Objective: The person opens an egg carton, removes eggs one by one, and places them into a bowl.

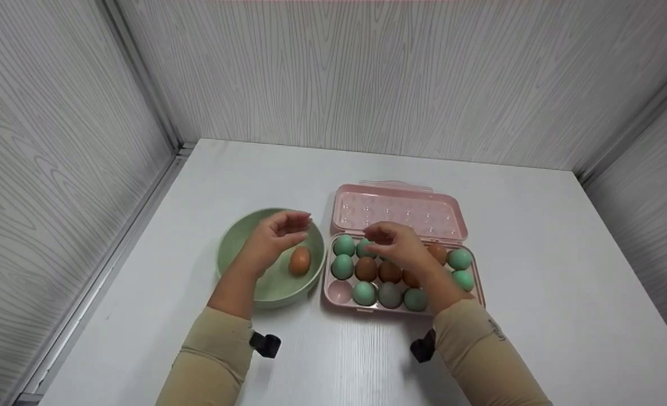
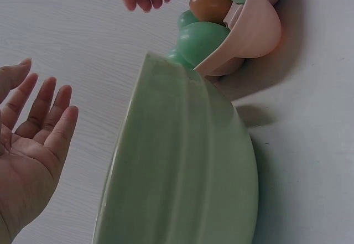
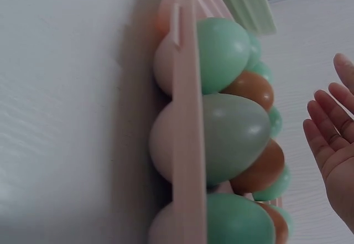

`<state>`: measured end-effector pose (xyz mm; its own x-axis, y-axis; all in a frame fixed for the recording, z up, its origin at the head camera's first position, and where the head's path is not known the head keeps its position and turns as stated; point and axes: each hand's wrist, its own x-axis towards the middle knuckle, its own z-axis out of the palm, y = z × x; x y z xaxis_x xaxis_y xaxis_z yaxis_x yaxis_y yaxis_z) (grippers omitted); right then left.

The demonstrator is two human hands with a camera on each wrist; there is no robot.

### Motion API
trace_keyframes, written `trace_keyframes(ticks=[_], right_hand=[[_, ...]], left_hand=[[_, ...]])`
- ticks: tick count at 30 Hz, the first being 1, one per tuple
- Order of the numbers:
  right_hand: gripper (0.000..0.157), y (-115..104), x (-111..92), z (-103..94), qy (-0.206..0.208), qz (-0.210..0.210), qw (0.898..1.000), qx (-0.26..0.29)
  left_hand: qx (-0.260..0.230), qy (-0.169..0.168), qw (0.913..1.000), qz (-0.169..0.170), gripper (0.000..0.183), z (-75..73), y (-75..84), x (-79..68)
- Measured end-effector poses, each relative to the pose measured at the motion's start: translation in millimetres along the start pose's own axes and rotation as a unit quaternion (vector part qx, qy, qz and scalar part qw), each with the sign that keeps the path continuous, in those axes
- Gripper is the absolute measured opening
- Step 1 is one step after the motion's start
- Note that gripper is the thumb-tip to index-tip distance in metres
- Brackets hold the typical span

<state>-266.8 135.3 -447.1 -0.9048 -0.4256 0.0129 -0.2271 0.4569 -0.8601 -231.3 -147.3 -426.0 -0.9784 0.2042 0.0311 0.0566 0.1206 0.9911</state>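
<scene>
My left hand (image 1: 272, 239) hovers over the green bowl (image 1: 229, 254), fingers relaxed and holding nothing. A single brown egg (image 1: 300, 261) lies inside the bowl, on its right side. Above the pink egg carton (image 1: 328, 301), my right hand (image 1: 400, 243) hangs with loose fingers and nothing in it. Green eggs (image 1: 343, 267), brown eggs (image 1: 366, 269) and a greyish egg (image 1: 390, 295) fill the carton's cups. One cup (image 1: 340, 291) at its front left corner holds no egg. In the left wrist view the left hand (image 2: 36, 144) shows its palm and spread fingers beside the bowl.
The carton's lid (image 1: 401, 211) is folded back behind it, flat side up. Both things stand side by side on a white table (image 1: 536, 270). Wood-patterned panels (image 1: 339, 73) rise behind and along both sides. A dark wrist mount (image 1: 265, 344) sticks out by the left sleeve.
</scene>
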Motion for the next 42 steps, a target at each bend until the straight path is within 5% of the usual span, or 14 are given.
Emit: trace_keyframes(ticks=[16, 27, 32, 42], right_hand=[[0.032, 8.0, 2.4, 35.8, -0.012, 0.007, 0.997, -0.080], [0.011, 5.4, 6.4, 48.5, -0.030, -0.031, 0.982, -0.186], [0.013, 3.5, 6.1, 53.3, -0.032, -0.041, 0.971, -0.233], [0.020, 4.1, 3.5, 57.1, -0.028, -0.027, 0.968, -0.250]], left_hand=[[-0.004, -0.015, 0.9997, 0.018, 0.039, 2.8, 0.5, -1.0], [-0.010, -0.012, 0.9996, 0.025, 0.033, 4.6, -3.7, -1.4], [-0.007, -0.014, 0.9995, 0.027, 0.033, 6.2, -4.7, -2.0], [-0.013, -0.031, 0.9993, 0.015, 0.039, 6.4, -1.5, -5.0]])
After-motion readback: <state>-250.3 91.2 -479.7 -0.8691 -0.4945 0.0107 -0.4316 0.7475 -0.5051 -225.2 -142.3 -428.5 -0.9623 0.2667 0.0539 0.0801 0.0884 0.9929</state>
